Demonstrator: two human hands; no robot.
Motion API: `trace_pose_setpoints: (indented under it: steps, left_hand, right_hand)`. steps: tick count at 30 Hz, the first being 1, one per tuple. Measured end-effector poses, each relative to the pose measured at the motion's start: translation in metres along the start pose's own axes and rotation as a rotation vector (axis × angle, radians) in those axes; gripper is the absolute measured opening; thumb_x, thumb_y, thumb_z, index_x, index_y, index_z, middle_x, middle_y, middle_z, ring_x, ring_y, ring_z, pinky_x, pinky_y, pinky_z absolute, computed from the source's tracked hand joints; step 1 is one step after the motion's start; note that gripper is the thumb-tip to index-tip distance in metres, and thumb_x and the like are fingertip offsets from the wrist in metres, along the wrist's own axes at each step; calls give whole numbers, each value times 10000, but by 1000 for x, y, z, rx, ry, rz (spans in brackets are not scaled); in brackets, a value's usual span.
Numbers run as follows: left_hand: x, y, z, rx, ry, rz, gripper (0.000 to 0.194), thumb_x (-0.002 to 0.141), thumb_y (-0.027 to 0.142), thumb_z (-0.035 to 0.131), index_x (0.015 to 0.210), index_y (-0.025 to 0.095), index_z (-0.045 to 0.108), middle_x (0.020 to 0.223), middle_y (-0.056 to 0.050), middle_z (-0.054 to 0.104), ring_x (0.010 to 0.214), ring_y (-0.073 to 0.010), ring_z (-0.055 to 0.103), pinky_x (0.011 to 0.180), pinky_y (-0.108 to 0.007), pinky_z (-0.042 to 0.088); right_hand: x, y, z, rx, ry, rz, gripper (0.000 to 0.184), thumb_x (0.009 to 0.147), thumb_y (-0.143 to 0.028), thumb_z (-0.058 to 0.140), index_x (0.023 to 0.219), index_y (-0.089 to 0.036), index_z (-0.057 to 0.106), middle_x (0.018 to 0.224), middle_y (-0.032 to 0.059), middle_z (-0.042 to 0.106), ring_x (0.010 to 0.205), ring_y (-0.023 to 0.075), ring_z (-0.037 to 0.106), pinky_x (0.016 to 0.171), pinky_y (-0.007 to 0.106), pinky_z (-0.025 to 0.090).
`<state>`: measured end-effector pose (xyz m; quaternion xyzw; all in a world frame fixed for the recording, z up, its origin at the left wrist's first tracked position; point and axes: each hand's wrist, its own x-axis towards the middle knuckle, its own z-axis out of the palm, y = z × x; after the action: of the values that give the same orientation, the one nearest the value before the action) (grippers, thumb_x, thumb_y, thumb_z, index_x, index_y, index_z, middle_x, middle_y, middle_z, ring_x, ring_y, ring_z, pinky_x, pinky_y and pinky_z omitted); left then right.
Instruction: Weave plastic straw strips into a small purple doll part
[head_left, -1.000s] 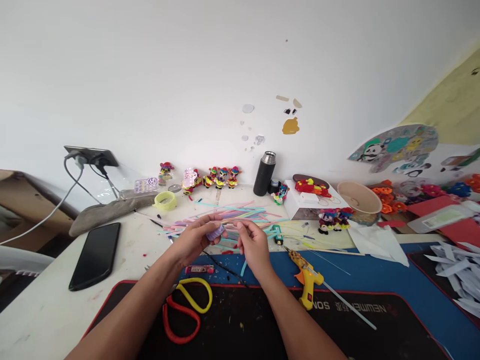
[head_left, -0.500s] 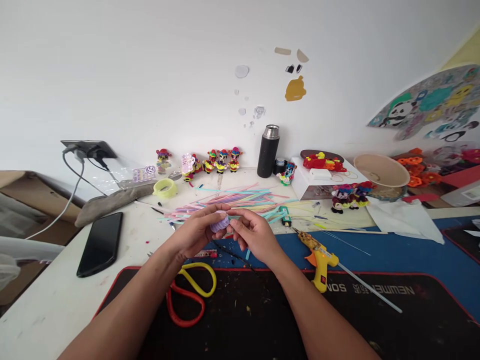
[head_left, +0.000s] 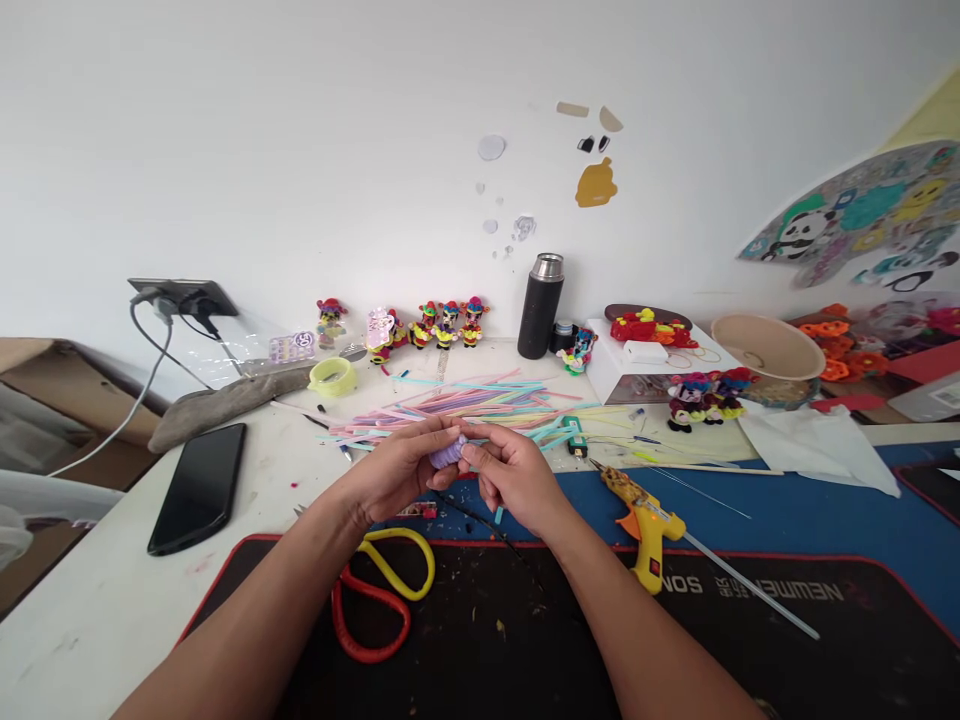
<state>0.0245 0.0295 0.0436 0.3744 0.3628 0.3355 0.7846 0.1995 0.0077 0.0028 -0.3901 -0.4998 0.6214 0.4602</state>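
Head view: red-and-yellow-handled scissors (head_left: 381,588) lie across the far edge of the black mat (head_left: 480,670). Beyond, the left hand (head_left: 405,465) and right hand (head_left: 517,485) are together, clasping a purple ribbed coil (head_left: 448,452) between them above the table (head_left: 90,590). Past them lie heaped pastel pipe cleaners (head_left: 465,403); a black vacuum flask (head_left: 540,310) stands near the table's far edge.

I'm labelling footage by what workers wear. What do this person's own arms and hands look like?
Both the left hand and right hand are ungloved, with no rings visible, though some fingers are hidden. The left forearm and right forearm are bare where they show: no sleeve, watch, bracelet or marking is visible.
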Motion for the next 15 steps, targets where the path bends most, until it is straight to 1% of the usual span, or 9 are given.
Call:
trace_pose_setpoints:
  steps: [3, 4, 6, 9, 12, 15]
  left_hand:
    - [-4, 1, 3, -22, -12, 12, 358, 778, 400, 870, 992, 167, 703, 785, -25, 626, 574, -106, 528, 527, -230, 386]
    - [-5, 2, 3, -21, -18, 19, 382, 778, 397, 870, 1041, 181, 697, 797, -21, 625, 600, -119, 546, 554, -242, 406]
    - [-8, 3, 2, 23, -29, 38, 435, 780, 366, 867, 1132, 212, 665, 807, -8, 620, 661, -145, 579, 614, -267, 440]
    - [-10, 6, -4, 224, 0, 119, 492, 808, 352, 848, 1215, 246, 593, 929, -17, 653, 777, -165, 612, 683, -278, 465]
    - [-10, 9, -8, 452, 18, 187, 484, 857, 406, 804, 1245, 261, 553, 1066, -37, 669, 837, -169, 622, 696, -273, 481]
    - [-11, 11, -8, 535, -24, 193, 457, 843, 403, 808, 1205, 249, 574, 1088, -45, 677, 904, -191, 646, 721, -284, 512]
  right_hand:
    - [1, 1, 0, 36, 45, 3, 449, 848, -494, 739, 1152, -167, 695, 714, -41, 674, 337, 57, 450, 355, 217, 338]
    - [2, 1, 0, 56, 61, 10, 449, 840, -496, 746, 1140, -166, 693, 671, -54, 654, 333, 59, 440, 354, 217, 331]
    - [1, 0, 1, 91, 76, 21, 453, 830, -495, 756, 1126, -158, 691, 541, -93, 568, 323, 68, 410, 357, 216, 313]
    - [-1, -2, 3, 121, 61, 31, 449, 833, -499, 761, 1100, -145, 691, 415, -135, 424, 317, 81, 375, 365, 216, 293]
    - [-2, -3, 4, 146, 59, 38, 447, 822, -508, 775, 1072, -149, 689, 418, -133, 426, 318, 78, 363, 364, 220, 289]
    - [-1, -2, 4, 159, 80, 40, 450, 802, -505, 790, 1064, -153, 689, 419, -129, 437, 320, 80, 371, 361, 221, 277]
